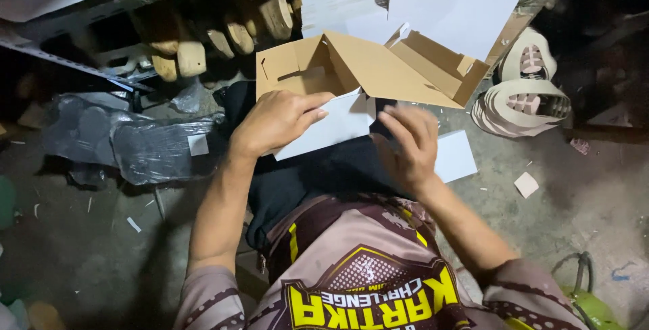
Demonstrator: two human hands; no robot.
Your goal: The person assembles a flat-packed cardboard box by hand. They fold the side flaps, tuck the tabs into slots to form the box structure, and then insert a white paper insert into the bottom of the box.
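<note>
A: Cardboard box [378,66], half folded, brown inside and white outside, sits over the person's lap, flaps standing open. Where are the hands?

B: Head view only. The left hand [277,122] is closed on the white front panel [338,124], thumb on top, fingers curled under its edge. The right hand [409,142] is blurred; its fingers are spread and hover just beside that panel, holding nothing.

A: How would this fold go well?

B: I'd judge: pin the panel flat with the left, run the right along the crease, keep the corners square.

A: Around it?

B: White sheets [460,2] behind the box, a stack of shoe soles [520,103] to the right, wooden shoe lasts [223,36] under the shelf, black plastic [135,142] on the floor.
</note>
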